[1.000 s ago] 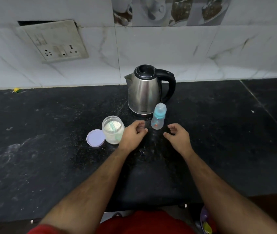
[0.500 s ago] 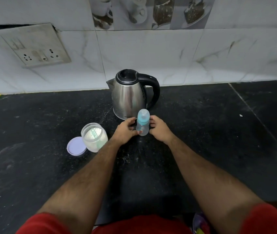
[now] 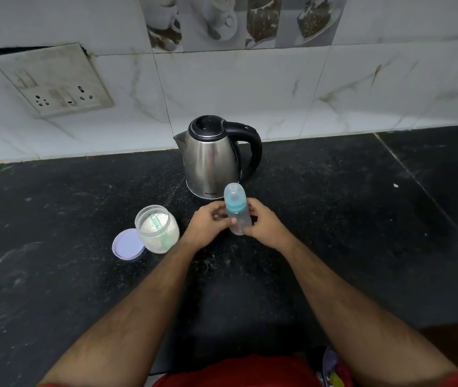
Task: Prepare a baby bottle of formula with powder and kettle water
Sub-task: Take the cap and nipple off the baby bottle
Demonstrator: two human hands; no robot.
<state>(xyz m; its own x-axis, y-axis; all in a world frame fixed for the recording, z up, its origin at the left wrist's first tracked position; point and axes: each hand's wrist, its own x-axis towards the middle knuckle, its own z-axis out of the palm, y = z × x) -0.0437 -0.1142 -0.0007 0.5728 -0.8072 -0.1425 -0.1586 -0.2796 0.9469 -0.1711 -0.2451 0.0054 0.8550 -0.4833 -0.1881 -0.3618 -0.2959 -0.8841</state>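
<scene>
A small clear baby bottle (image 3: 237,212) with a teal collar and a clear cap is held just in front of the steel kettle (image 3: 214,157). My right hand (image 3: 264,224) grips its body from the right. My left hand (image 3: 208,225) holds it from the left with curled fingers. The bottle tilts slightly and looks lifted off the black counter (image 3: 334,219). To the left stands an open clear jar of white powder (image 3: 157,229) with a pale green scoop inside. Its lilac lid (image 3: 127,244) lies flat beside it.
A tiled wall rises right behind the kettle, with a socket plate (image 3: 54,85) at the upper left. The kettle's black handle (image 3: 251,152) points right. The counter's front edge runs close to my body, where red clothing (image 3: 236,372) shows.
Both hands went from hovering open near the bottle to closing round it. The bottle has since come up slightly and tilted. The camera shifted, so everything sits further left in view.
</scene>
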